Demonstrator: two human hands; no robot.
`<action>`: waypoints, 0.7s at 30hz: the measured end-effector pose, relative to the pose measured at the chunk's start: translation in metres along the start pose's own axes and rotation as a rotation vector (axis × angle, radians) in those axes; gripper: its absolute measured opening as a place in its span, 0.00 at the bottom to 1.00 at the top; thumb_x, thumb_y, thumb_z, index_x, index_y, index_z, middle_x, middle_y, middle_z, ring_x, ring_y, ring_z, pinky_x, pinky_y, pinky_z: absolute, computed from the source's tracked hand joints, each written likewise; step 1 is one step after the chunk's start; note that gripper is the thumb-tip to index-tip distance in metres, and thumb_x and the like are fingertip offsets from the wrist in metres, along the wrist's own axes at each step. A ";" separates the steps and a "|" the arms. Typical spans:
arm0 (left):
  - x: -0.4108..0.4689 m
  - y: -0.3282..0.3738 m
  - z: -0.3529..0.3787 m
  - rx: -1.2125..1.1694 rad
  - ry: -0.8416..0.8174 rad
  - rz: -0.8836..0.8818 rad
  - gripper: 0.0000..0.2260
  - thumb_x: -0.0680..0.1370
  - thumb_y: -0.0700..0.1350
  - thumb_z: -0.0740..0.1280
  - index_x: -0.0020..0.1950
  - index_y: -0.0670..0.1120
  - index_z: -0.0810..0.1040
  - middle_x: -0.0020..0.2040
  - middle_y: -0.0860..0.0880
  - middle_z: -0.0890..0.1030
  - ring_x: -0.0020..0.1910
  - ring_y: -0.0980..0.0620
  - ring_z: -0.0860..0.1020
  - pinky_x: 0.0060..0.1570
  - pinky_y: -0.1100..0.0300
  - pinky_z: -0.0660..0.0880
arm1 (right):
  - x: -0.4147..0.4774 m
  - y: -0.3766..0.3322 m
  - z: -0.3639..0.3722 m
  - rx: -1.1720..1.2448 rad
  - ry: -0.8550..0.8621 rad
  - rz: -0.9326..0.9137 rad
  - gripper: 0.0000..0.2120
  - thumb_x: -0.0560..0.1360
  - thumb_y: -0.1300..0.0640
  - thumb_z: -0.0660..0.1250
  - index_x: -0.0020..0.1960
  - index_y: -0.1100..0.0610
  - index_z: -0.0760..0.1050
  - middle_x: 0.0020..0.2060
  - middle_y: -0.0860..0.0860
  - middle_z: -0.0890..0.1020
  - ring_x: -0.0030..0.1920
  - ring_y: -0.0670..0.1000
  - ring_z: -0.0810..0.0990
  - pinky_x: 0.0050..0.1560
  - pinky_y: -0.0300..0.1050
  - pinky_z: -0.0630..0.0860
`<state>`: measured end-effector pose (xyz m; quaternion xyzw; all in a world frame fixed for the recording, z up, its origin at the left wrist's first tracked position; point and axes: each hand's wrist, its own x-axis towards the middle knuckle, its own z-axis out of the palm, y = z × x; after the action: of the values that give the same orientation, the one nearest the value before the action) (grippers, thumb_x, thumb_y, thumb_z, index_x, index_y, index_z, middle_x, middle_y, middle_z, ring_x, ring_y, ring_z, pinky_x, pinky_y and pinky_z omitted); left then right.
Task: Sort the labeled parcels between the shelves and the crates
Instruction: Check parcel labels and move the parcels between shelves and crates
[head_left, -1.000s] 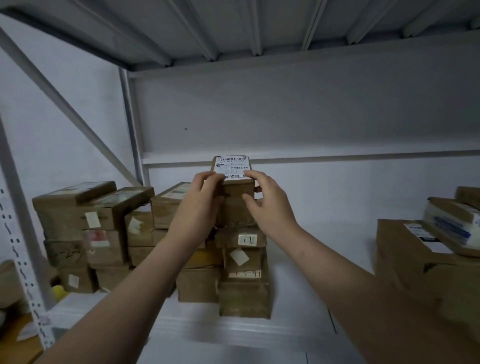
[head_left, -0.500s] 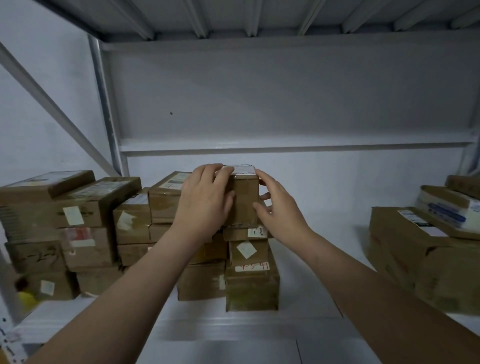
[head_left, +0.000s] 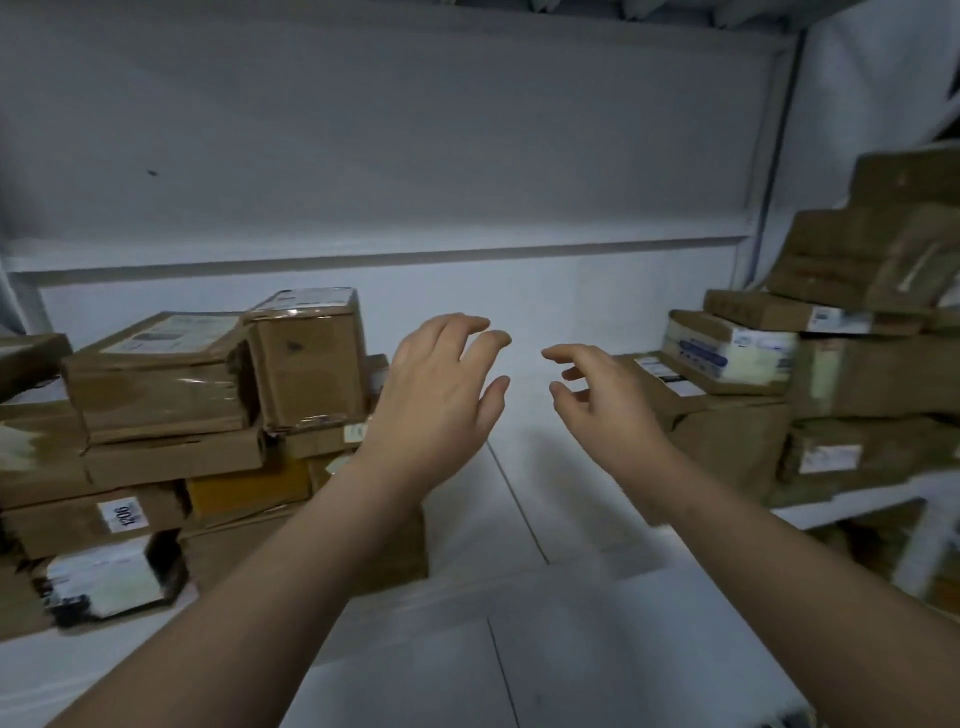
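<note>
Your left hand (head_left: 441, 400) and right hand (head_left: 605, 410) are both empty: fingers spread and loosely bent, palms turned toward each other across a gap, touching nothing. They hover over the bare white shelf (head_left: 519, 519), between 2 piles of parcels. Just beside your left hand the tall box (head_left: 306, 364) stands upright on the left stack (head_left: 156, 467), its label (head_left: 311, 301) on top. The right stack (head_left: 857, 364) begins with a big box (head_left: 727, 441) near your right wrist. No crate shows.

I judge you are between parcels. With nothing held, the next move is to choose 1, read its label and decide shelf or crate. The tall box is closest, and it calls for a grip from both sides, since it rides an uneven pile that could tip.

The parcels are brown cardboard — rectangular, creased, dented — bound in glossy tape (head_left: 208, 382) that looks slippery. A low box (head_left: 62, 525) bears a white tag (head_left: 123, 513) reading 1206. A white parcel (head_left: 727, 353) on the right has blue print.
</note>
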<state>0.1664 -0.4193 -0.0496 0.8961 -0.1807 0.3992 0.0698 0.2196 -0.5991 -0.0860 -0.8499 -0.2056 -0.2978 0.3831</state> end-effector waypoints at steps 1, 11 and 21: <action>0.004 0.009 0.009 -0.017 -0.013 0.022 0.16 0.78 0.48 0.64 0.65 0.47 0.73 0.66 0.46 0.73 0.67 0.45 0.68 0.65 0.49 0.64 | -0.004 0.010 -0.012 -0.008 0.024 0.025 0.16 0.79 0.60 0.62 0.65 0.50 0.72 0.59 0.44 0.75 0.55 0.43 0.73 0.52 0.35 0.72; 0.080 0.132 0.092 -0.238 -0.036 0.123 0.17 0.79 0.48 0.62 0.68 0.49 0.70 0.67 0.49 0.70 0.67 0.49 0.66 0.64 0.56 0.61 | -0.015 0.109 -0.164 -0.265 0.246 0.082 0.12 0.76 0.60 0.65 0.59 0.55 0.76 0.56 0.50 0.77 0.58 0.52 0.75 0.57 0.48 0.74; 0.196 0.280 0.156 -0.366 -0.018 0.147 0.29 0.77 0.52 0.66 0.75 0.49 0.59 0.73 0.45 0.61 0.67 0.43 0.67 0.63 0.50 0.68 | 0.011 0.203 -0.290 -0.247 0.378 0.301 0.23 0.75 0.57 0.67 0.69 0.54 0.67 0.65 0.53 0.67 0.64 0.53 0.70 0.64 0.50 0.70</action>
<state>0.2890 -0.7729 -0.0145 0.8566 -0.3156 0.3557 0.2005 0.2444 -0.9482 -0.0329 -0.8405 0.0358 -0.4136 0.3482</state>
